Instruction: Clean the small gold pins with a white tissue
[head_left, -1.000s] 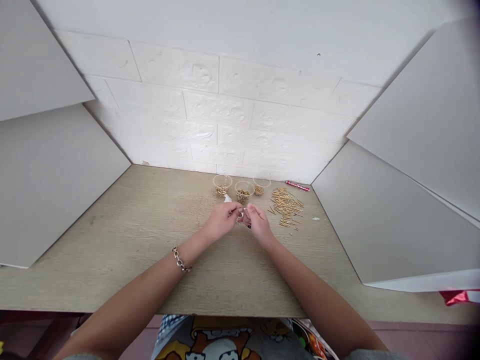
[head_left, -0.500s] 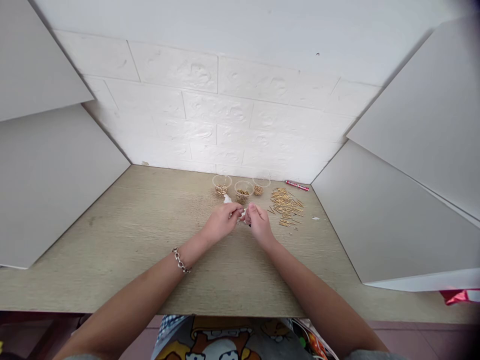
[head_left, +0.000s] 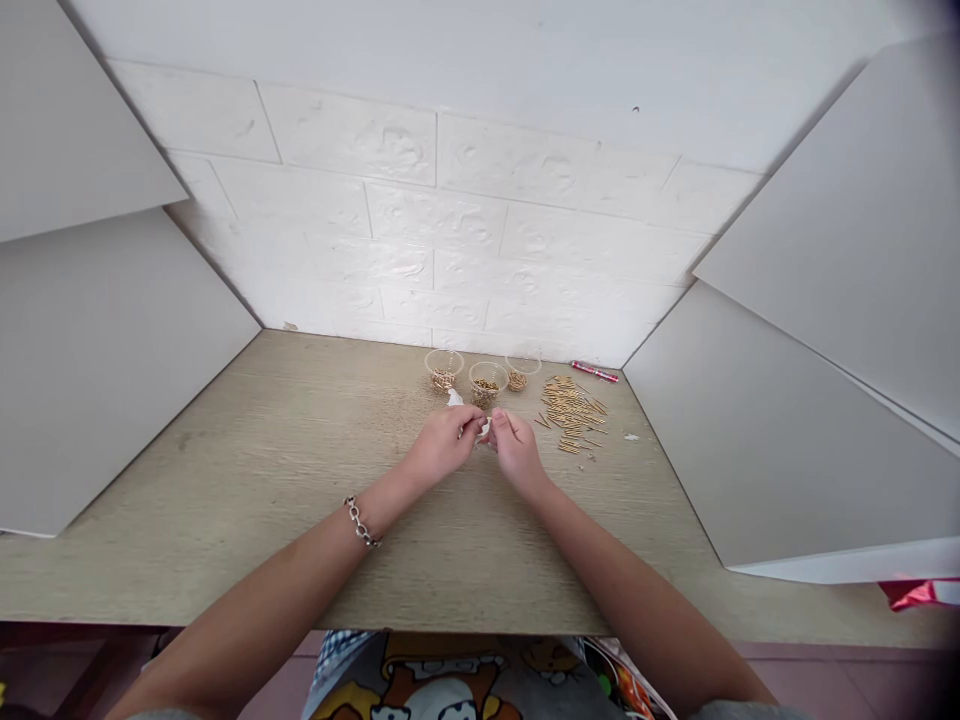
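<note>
My left hand (head_left: 448, 438) and my right hand (head_left: 514, 445) meet just in front of three clear cups, both with fingers pinched together. Between the fingertips shows a tiny gold-coloured piece, too small to make out fully. Small metal parts fill the bottoms of the left cup (head_left: 444, 372), the middle cup (head_left: 489, 382) and the right cup (head_left: 523, 366). White tissue (head_left: 454, 398) lies behind my left hand, and some white shows under the fingers. To the right of my hands a pile of thin gold metal pins (head_left: 571, 410) is spread out.
The wooden table (head_left: 300, 470) runs up to a white brick-patterned wall. Tiny brown specks (head_left: 405, 405) are scattered left of the cups. A red pen-like tube (head_left: 595, 371) lies behind the pins. Pale panels (head_left: 840, 450) flank both sides.
My right hand has shifted very slightly left, its thumb and fingers closer to the left fingertips. A dark bit seen below the right fingers is no longer visible.
</note>
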